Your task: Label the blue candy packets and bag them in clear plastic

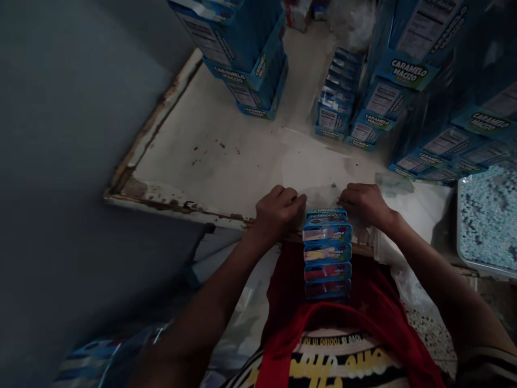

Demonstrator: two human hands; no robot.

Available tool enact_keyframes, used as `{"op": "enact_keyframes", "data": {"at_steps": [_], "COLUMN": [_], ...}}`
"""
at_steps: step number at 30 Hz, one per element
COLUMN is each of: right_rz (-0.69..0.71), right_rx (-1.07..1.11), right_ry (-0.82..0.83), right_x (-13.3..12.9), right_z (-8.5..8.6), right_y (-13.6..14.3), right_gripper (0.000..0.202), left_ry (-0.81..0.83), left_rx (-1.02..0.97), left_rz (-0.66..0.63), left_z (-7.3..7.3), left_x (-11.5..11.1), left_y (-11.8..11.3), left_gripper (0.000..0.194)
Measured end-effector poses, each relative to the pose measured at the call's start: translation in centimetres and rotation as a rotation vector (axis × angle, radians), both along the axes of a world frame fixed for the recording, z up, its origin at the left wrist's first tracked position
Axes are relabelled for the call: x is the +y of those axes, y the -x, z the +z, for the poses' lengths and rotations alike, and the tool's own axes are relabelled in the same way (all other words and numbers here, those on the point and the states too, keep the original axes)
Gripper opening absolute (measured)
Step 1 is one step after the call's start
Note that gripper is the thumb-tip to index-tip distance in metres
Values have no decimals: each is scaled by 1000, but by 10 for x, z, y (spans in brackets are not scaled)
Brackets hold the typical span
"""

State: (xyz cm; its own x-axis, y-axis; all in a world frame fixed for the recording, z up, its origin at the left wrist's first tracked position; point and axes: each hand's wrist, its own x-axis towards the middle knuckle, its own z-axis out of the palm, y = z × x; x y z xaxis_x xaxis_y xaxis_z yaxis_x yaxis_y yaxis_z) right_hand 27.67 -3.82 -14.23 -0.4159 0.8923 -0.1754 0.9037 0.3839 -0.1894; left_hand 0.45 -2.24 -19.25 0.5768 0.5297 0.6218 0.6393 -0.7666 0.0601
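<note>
A display pack of small blue candy boxes [327, 253], lettered "Caramelo Macizo", rests against my body at the table's front edge. Thin clear plastic film [321, 195] shows faintly past the pack's far end, between my hands. To the left of that end, my left hand [280, 209] is closed, its fingers pinching the film's edge. On the other side my right hand [368, 202] is also closed in a pinch on the film. The exact grip of both hands is partly hidden by curled fingers and dim light.
Stacked blue candy packs [246, 59] stand at the back left of the white table [181, 145]. More wrapped packs [335, 99] and tall stacks [404, 70] line the right. A clear tray of small pale-blue pieces [488, 215] sits at far right. The table's edge is chipped.
</note>
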Motion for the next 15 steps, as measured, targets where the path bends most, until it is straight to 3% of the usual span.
{"op": "enact_keyframes", "data": {"at_steps": [4, 9, 15], "right_rz": [-123, -264, -285], "right_rx": [36, 62, 165], "right_ry": [73, 163, 13], "right_x": [-15, -9, -32], "right_z": [11, 36, 68], "right_y": [0, 12, 15], "right_gripper": [13, 18, 16], "left_ry": [195, 343, 287], "left_rx": [8, 80, -13], "left_rz": [25, 151, 221], "left_z": [13, 50, 92], "left_x": [-17, -30, -55], "left_y": [0, -4, -2], "left_gripper": [27, 25, 20]}}
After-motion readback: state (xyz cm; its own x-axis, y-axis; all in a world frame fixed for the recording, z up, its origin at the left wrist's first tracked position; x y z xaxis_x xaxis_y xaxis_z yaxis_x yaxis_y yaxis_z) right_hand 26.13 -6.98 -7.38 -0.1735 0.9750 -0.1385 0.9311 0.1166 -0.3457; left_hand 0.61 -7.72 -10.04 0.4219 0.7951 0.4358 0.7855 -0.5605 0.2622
